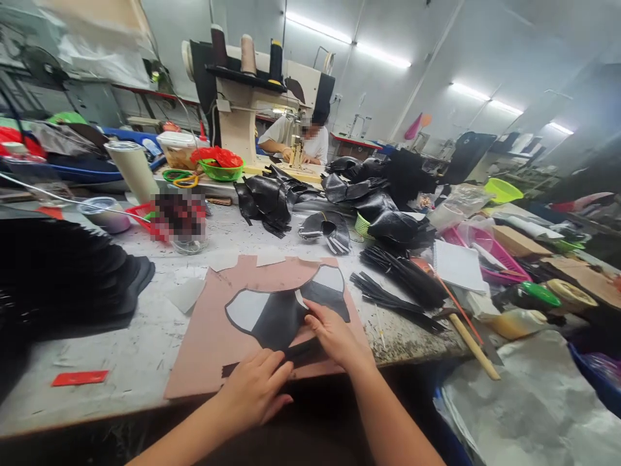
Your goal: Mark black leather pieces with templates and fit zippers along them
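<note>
A black leather cut piece point(279, 320), curved like a shoe upper with pale grey panels at both ends, lies on a pink board point(194, 362). At its inner curve is a short white strip point(301, 300). My right hand point(334, 333) has its thumb and fingers closed at the piece's edge, just below that strip. My left hand point(257, 385) rests over narrow black strips point(303, 349) along the board's near edge. Its fingers lie fairly flat and its thumb stands apart. What is under the left palm is hidden.
Stacked black pieces point(72, 278) stand at left near a red bar point(80, 378). Black strip bundles point(402, 275), a hammer point(473, 346) and a notebook point(458, 265) lie at right. Behind are black leather parts point(269, 197) and a person at a sewing machine point(237, 116).
</note>
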Action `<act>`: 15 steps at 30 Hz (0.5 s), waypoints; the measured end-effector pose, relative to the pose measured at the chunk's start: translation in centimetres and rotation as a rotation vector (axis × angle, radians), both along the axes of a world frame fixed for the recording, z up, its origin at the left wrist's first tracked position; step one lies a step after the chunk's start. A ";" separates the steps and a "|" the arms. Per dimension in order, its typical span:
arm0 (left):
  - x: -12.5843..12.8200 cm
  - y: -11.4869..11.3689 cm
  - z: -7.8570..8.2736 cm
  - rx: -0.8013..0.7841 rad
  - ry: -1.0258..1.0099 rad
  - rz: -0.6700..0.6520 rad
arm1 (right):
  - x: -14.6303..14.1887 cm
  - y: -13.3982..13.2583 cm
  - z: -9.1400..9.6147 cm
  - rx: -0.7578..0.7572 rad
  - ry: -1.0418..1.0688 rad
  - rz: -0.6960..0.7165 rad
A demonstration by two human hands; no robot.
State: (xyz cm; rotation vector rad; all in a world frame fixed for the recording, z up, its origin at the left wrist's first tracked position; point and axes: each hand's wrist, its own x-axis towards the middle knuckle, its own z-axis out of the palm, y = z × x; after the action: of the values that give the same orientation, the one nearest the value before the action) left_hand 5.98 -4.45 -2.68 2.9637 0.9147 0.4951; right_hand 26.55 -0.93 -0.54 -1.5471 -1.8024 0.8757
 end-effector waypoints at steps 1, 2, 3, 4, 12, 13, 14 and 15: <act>0.0 0.0 0.2 -0.043 0.019 -0.002 | -0.3 0.0 -0.2 0.032 0.003 -0.032; 0.1 0.0 0.3 -0.082 0.036 -0.004 | -0.4 0.0 -0.3 0.065 0.023 -0.087; 0.1 0.1 0.5 -0.112 0.049 -0.004 | -0.3 -0.1 -0.5 0.108 0.056 -0.168; 0.1 0.1 0.6 -0.132 0.059 -0.002 | 0.0 -0.3 -0.6 0.165 0.097 -0.276; 1.0 0.0 0.3 -0.140 0.017 0.046 | 5.3 0.6 2.0 0.753 0.160 -0.930; 1.1 0.0 0.2 -0.146 0.000 0.060 | 5.6 0.8 2.9 0.826 0.123 -0.926; 1.2 0.0 0.2 -0.158 -0.020 0.072 | 5.7 1.0 3.7 0.897 0.081 -0.918; 1.3 0.0 0.2 -0.177 -0.045 0.085 | 5.7 1.1 4.5 0.963 0.036 -0.905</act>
State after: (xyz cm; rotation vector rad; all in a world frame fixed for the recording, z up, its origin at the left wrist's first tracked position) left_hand 7.28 -4.45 -2.44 2.7547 1.0261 0.4551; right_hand 32.20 0.14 3.93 -1.3773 -0.9861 -0.3626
